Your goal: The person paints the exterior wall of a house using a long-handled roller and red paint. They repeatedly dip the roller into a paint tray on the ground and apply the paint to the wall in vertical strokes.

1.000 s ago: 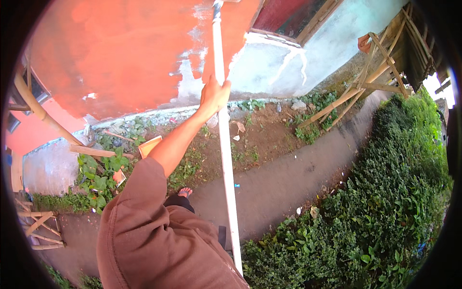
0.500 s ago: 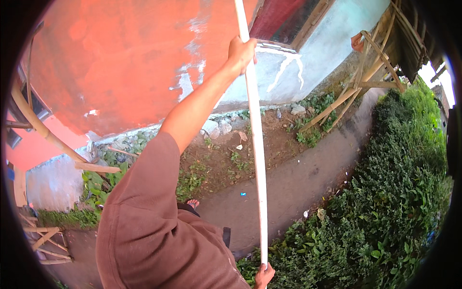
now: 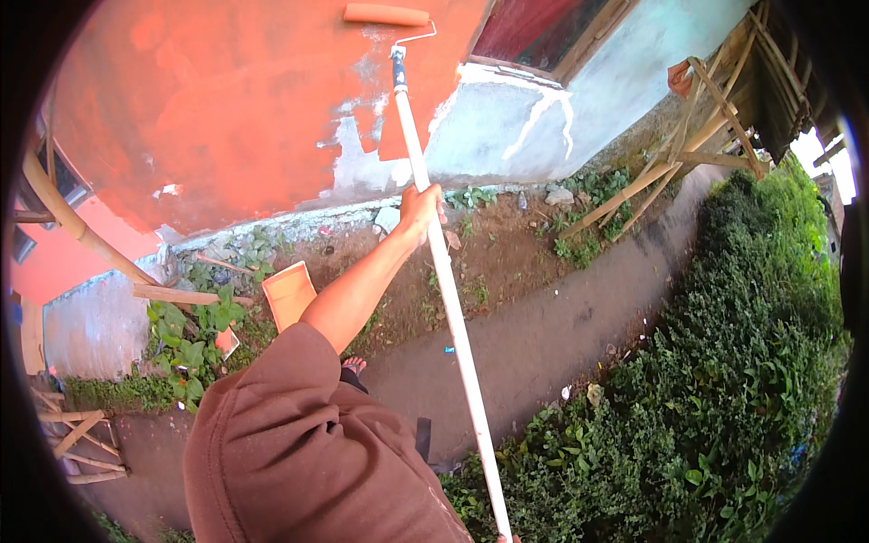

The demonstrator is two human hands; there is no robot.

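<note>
My left hand [image 3: 422, 214] is closed round the white pole of a long-handled paint roller [image 3: 457, 335], partway up it. The roller sleeve [image 3: 386, 14], coated in orange paint, is by the orange part of the wall [image 3: 226, 118] at the top of the view. Only a sliver of my right hand [image 3: 515, 539] shows at the bottom edge, on the pole's lower end. Ragged patches of pale blue wall [image 3: 362, 167] border the orange along its lower part. An orange-stained paint tray [image 3: 290, 294] lies on the ground beside my left forearm, which partly covers it.
A wood-framed window [image 3: 552, 36] sits in the wall at the top. Bamboo poles [image 3: 634, 195] lean on the right; another bamboo pole [image 3: 81, 231] slants on the left. A dirt path [image 3: 543, 353] runs between the wall and dense green bushes [image 3: 688, 416]. My foot [image 3: 354, 364] stands at its edge.
My left hand has come down and left with the pole, which now tilts left. The roller sleeve has come into view at the top. My right hand has sunk almost out of view.
</note>
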